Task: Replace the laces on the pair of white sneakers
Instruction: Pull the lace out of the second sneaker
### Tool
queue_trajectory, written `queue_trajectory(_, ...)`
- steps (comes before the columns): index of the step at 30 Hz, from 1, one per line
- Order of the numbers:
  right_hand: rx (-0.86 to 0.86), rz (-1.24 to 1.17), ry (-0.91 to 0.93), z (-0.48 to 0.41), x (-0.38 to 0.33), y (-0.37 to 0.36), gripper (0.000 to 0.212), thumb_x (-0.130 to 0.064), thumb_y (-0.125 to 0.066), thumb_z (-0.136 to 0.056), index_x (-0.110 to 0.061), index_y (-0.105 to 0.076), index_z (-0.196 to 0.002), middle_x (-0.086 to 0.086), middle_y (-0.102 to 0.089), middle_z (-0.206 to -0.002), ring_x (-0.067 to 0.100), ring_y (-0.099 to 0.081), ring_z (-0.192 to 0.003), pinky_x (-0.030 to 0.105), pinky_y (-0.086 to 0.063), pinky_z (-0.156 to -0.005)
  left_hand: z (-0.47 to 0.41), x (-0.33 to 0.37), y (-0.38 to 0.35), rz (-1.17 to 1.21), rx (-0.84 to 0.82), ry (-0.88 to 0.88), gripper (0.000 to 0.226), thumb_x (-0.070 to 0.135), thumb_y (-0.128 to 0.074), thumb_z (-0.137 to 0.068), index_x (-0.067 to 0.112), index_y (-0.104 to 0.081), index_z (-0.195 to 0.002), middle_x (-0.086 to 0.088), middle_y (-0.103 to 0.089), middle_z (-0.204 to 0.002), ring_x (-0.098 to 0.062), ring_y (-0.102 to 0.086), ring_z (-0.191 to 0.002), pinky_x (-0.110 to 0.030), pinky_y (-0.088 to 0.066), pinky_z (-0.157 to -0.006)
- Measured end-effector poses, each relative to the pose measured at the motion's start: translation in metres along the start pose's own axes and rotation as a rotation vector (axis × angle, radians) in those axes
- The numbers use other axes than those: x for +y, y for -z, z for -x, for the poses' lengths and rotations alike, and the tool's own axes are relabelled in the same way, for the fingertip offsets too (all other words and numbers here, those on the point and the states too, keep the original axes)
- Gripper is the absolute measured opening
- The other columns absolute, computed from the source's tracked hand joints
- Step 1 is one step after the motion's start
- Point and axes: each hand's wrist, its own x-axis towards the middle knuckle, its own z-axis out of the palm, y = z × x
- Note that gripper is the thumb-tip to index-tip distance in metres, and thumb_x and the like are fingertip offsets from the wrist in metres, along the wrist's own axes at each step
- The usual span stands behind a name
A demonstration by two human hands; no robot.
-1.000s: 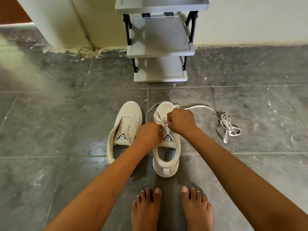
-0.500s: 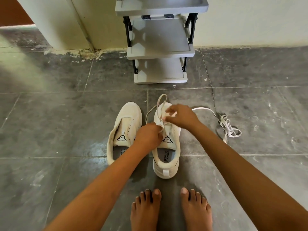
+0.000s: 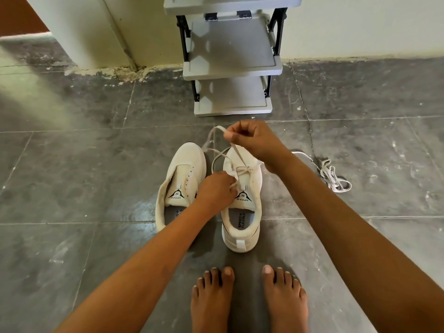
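Higher than a moment ago, our right hand (image 3: 252, 140) is pinching the dull lace (image 3: 237, 153) beyond the toe of the laced sneaker (image 3: 242, 227); the strand is slanting back toward us to the eyelets, where our left hand (image 3: 216, 188) is pinching it. We are keeping open floor (image 3: 168, 131) ahead, short of the shoe rack (image 3: 233, 68)

Soft daylight from left; wide-angle edge distortion.

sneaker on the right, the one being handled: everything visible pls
White sneaker stands upright on the tiled floor, toe away from the person, beside the other sneaker. Black logo on tongue, printed insole, heel tab. Its lace is partly threaded, crossed over the tongue; the right hand pinches one raised strand, the left hand grips it near the tongue.
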Motion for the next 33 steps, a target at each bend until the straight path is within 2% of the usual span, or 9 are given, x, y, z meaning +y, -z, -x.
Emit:
queue_trajectory(4, 0.135, 0.383, -0.119, -0.005, 0.014, 0.003, 0.005, -0.023, -0.068, -0.083, -0.018, -0.07, -0.084, 0.0, -0.067, -0.082, 0.008, -0.058, -0.074, 0.026, -0.047, -0.075, 0.002, -0.001, 0.003, 0.006, -0.002, 0.0, 0.025, 0.019, -0.05, -0.09, 0.005, -0.068, -0.099, -0.012, -0.062, -0.094, -0.029, -0.059, -0.086, -0.035, -0.046, -0.072)
queue_trajectory(7, -0.047, 0.871, -0.283, 0.006, 0.046, 0.004, 0.023, -0.031, -0.068, -0.08, -0.02, -0.071, -0.101, 0.002, -0.063, -0.11, 0.02, -0.059, -0.1, 0.03, -0.043, -0.079, 0.002, 0.0, 0.002, -0.007, 0.001, -0.009, 0.019, 0.018, -0.051, -0.088, 0.003, -0.063, -0.089, -0.014, -0.061, -0.09, -0.031, -0.058, -0.083, -0.032, -0.04, -0.066)
queue_trajectory(13, 0.003, 0.947, -0.32, 0.016, 0.072, -0.009, 0.017, -0.022, -0.057, -0.085, -0.012, -0.068, -0.094, 0.007, -0.058, -0.108, 0.026, -0.059, -0.097, 0.031, -0.041, -0.071, 0.001, -0.001, 0.0, -0.023, 0.008, -0.008, 0.019, 0.018, -0.05, -0.09, 0.004, -0.062, -0.09, -0.013, -0.061, -0.09, -0.029, -0.058, -0.084, -0.035, -0.042, -0.069)
queue_trajectory(15, -0.026, 0.829, -0.351, 0.01, 0.068, -0.001, 0.016, -0.018, -0.057, -0.088, -0.008, -0.064, -0.079, 0.01, -0.06, -0.096, 0.024, -0.057, -0.087, 0.031, -0.041, -0.07, 0.0, -0.001, -0.001, -0.055, -0.003, -0.017, 0.022, 0.02, -0.048, -0.091, 0.004, -0.063, -0.094, -0.013, -0.061, -0.093, -0.029, -0.058, -0.087, -0.034, -0.043, -0.07)
queue_trajectory(17, -0.041, 0.428, -0.333, 0.008, 0.052, 0.006, 0.023, -0.015, -0.058, -0.091, -0.007, -0.056, -0.069, 0.011, -0.054, -0.075, 0.02, -0.048, -0.072, 0.028, -0.037, -0.064, -0.001, 0.0, -0.002, -0.082, 0.0, -0.029, 0.023, 0.021, -0.048, -0.091, 0.005, -0.064, -0.095, -0.012, -0.061, -0.095, -0.029, -0.058, -0.089, -0.033, -0.043, -0.069)
queue_trajectory(21, 0.0, -0.122, -0.146, 0.004, 0.019, 0.01, 0.017, -0.022, -0.056, -0.092, -0.02, -0.064, -0.078, -0.004, -0.06, -0.07, 0.01, -0.052, -0.069, 0.017, -0.046, -0.065, -0.002, 0.001, -0.003, -0.068, 0.013, -0.028, 0.021, 0.02, -0.049, -0.09, 0.004, -0.062, -0.086, -0.011, -0.06, -0.09, -0.027, -0.058, -0.084, -0.028, -0.036, -0.063)
queue_trajectory(25, 0.095, 0.287, -0.149, -0.001, 0.029, 0.006, 0.013, -0.023, -0.062, -0.089, -0.011, -0.069, -0.086, 0.008, -0.063, -0.086, 0.017, -0.053, -0.079, 0.028, -0.046, -0.073, 0.0, -0.001, -0.001, -0.062, 0.015, -0.022, 0.023, 0.02, -0.049, -0.091, 0.004, -0.065, -0.093, -0.013, -0.061, -0.092, -0.029, -0.059, -0.084, -0.031, -0.04, -0.066)
queue_trajectory(28, -0.025, 0.79, -0.246, 0.007, 0.056, 0.004, 0.018, -0.022, -0.064, -0.085, -0.01, -0.069, -0.096, 0.006, -0.061, -0.107, 0.021, -0.058, -0.096, 0.031, -0.044, -0.08, 0.0, 0.0, -0.002, -0.06, 0.02, -0.035, 0.021, 0.019, -0.049, -0.091, 0.003, -0.064, -0.092, -0.014, -0.061, -0.094, -0.03, -0.058, -0.086, -0.032, -0.042, -0.068)
queue_trajectory(33, -0.07, 0.942, -0.304, 0.015, 0.069, -0.008, 0.026, -0.027, -0.061, -0.082, -0.013, -0.065, -0.103, 0.01, -0.055, -0.113, 0.028, -0.058, -0.098, 0.033, -0.045, -0.076, -0.002, 0.0, -0.004, -0.074, 0.022, -0.027, 0.023, 0.02, -0.046, -0.092, 0.004, -0.063, -0.094, -0.013, -0.06, -0.096, -0.028, -0.057, -0.088, -0.03, -0.036, -0.066)
